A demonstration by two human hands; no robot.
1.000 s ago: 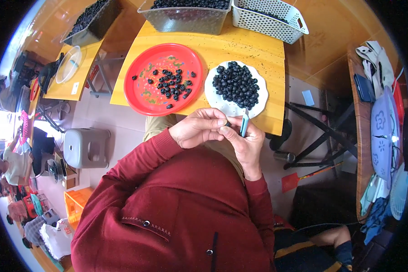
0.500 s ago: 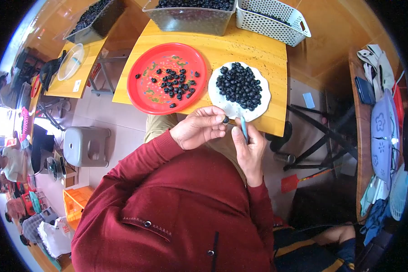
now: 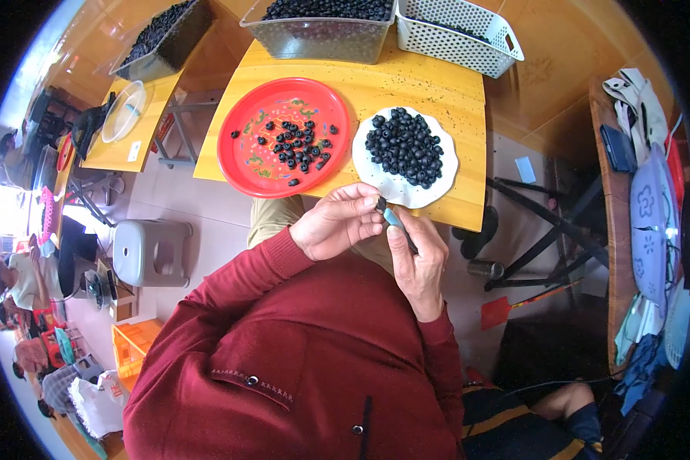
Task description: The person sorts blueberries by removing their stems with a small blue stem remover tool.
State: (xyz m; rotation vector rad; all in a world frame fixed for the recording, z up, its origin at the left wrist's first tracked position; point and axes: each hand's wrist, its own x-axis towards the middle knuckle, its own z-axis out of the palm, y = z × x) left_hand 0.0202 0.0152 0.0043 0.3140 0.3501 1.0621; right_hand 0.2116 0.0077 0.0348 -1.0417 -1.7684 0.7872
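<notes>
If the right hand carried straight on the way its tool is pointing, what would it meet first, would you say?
The right hand holds a slim tool pointing up-left at the dark fruit pinched in the left hand's fingers. It would meet that fruit first; they look nearly touching, though depth is hard to judge.

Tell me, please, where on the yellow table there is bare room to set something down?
Bare strips of the yellow table: between red plate and clear bin, and right of white plate. Plates nearly touch; bins crowd the far edge.
</notes>
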